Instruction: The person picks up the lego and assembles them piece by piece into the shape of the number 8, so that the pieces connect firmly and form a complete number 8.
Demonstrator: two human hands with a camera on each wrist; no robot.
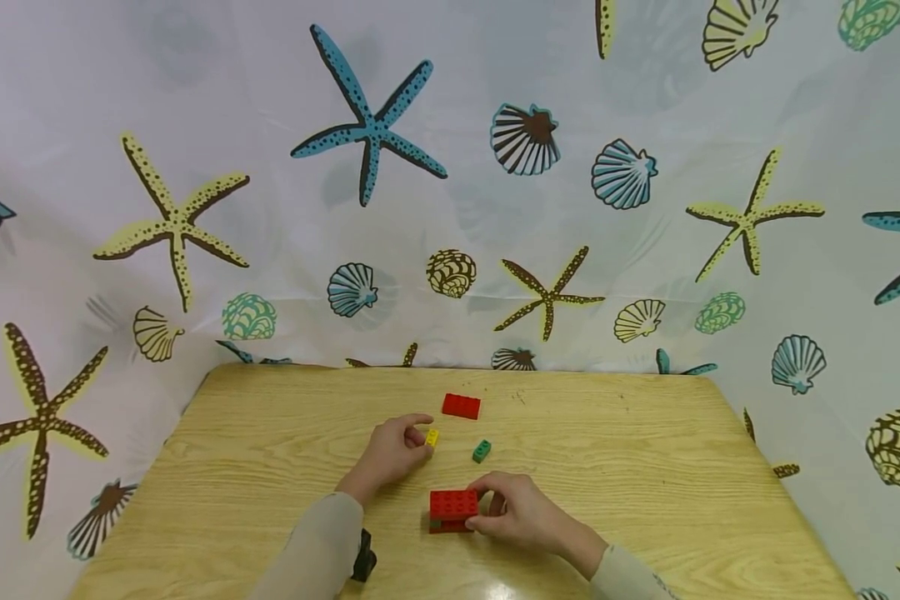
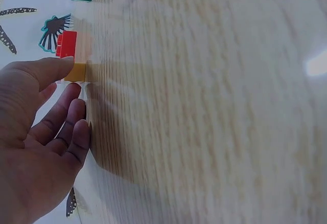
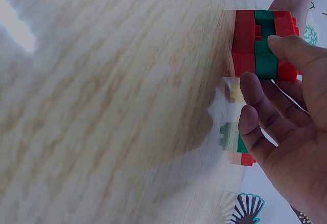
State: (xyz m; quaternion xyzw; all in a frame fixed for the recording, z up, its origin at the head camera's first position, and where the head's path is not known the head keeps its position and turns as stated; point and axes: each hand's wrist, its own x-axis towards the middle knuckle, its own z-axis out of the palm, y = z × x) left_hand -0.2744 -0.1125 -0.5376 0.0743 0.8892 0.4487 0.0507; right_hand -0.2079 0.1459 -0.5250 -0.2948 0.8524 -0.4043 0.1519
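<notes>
My left hand (image 1: pixel 422 435) reaches over the wooden table (image 1: pixel 645 483) and pinches a small yellow brick (image 1: pixel 432 437) between thumb and fingertips. In the left wrist view the thumb lies on the yellow brick (image 2: pixel 76 72), with the left hand (image 2: pixel 65 81) low at the left. My right hand (image 1: pixel 483 504) grips a block of stacked red and green bricks (image 1: pixel 452 510) standing on the table near me. In the right wrist view, thumb and fingers of the right hand (image 3: pixel 260 59) clasp the red and green block (image 3: pixel 255 35).
A flat red brick (image 1: pixel 461 406) lies farther back and a small green brick (image 1: pixel 482 451) sits between the hands. A white curtain printed with starfish and shells (image 1: pixel 450 208) surrounds the table. A black wrist camera (image 1: pixel 363 557) is strapped on my left sleeve.
</notes>
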